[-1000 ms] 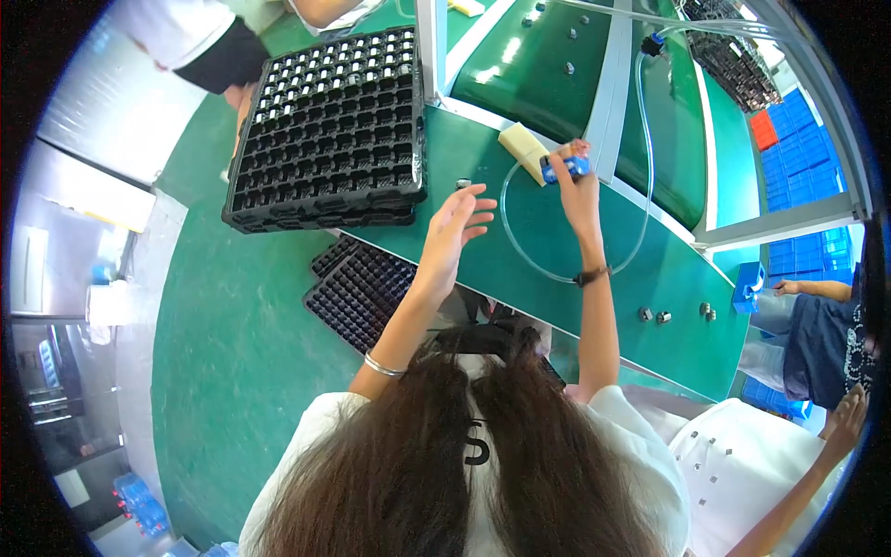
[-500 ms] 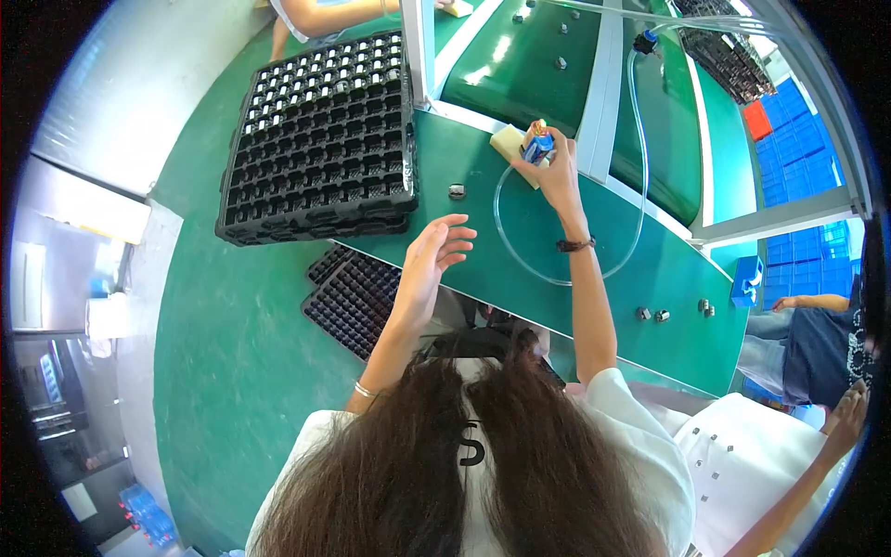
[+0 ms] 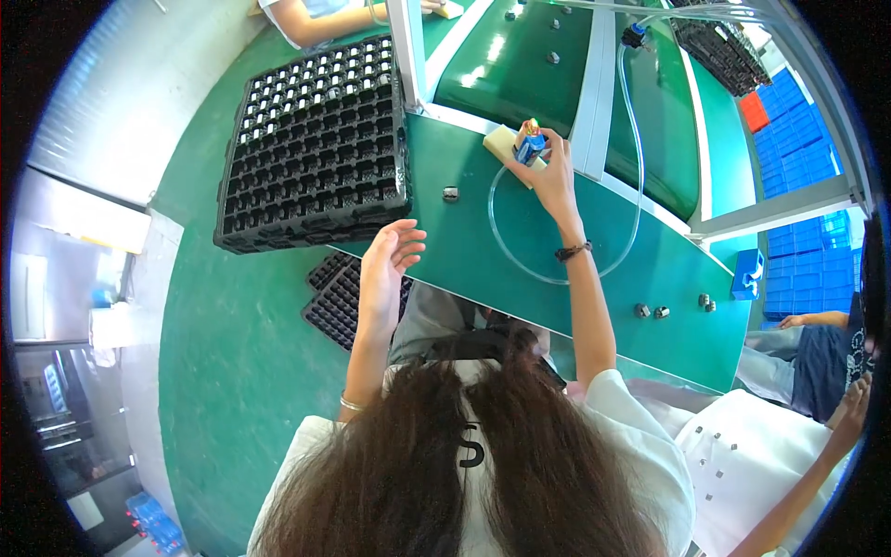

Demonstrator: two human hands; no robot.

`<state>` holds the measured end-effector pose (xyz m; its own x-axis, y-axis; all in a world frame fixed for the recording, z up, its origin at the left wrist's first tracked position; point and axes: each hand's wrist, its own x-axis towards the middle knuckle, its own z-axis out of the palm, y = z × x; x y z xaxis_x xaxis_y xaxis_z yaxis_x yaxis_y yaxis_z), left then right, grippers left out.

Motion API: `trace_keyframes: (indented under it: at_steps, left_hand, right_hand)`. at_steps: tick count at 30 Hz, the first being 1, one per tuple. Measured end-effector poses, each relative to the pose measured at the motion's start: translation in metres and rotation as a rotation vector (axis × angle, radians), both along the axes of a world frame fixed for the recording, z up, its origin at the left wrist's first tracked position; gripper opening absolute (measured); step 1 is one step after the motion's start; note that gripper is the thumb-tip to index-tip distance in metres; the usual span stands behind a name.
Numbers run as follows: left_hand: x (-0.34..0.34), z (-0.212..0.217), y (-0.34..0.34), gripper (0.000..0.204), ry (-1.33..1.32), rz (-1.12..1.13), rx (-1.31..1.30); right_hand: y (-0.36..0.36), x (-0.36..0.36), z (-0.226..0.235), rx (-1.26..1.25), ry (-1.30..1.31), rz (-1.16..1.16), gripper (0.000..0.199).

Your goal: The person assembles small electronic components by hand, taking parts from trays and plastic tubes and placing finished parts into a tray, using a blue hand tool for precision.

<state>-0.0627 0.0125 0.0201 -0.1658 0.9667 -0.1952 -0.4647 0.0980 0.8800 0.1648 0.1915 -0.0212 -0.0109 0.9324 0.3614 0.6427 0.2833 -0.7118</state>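
My right hand (image 3: 554, 176) is closed around a small blue hand-held tool (image 3: 529, 148) with an orange-yellow tip. The tool is upright over a pale yellow block (image 3: 500, 142) at the far edge of the green table, and whether the two touch I cannot tell. A clear hose (image 3: 497, 218) loops from near this hand across the table. My left hand (image 3: 385, 265), empty with its fingers loosely bent and apart, hovers at the table's near edge. It is closest to the black tray stack (image 3: 320, 172), whose far rows hold metal parts. One small metal part (image 3: 451, 193) lies between my hands.
Several metal parts (image 3: 661, 313) lie on the table's right side beside a blue box (image 3: 747, 274). White frame posts (image 3: 408, 56) stand along the far edge, before a green conveyor belt (image 3: 520, 84). Other people's arms (image 3: 316, 28) show far left and at the right. More black trays (image 3: 339, 311) sit below.
My left hand has moved left, away from the lone metal part and toward the tray stack. My right hand keeps the blue tool at nearly the same place by the yellow block.
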Motion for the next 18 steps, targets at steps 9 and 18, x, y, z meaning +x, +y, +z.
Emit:
trace_keyframes:
  at_steps: [9, 18]
  left_hand:
    - [-0.032, -0.003, 0.0, 0.036, 0.041, 0.104, 0.039]
    - [-0.12, 0.002, 0.081, 0.02, 0.834, 0.427, 0.188]
  right_hand:
    - [0.024, -0.016, -0.012, 0.063, 0.055, -0.033, 0.039]
    - [0.029, -0.018, -0.02, 0.031, 0.155, -0.079, 0.03]
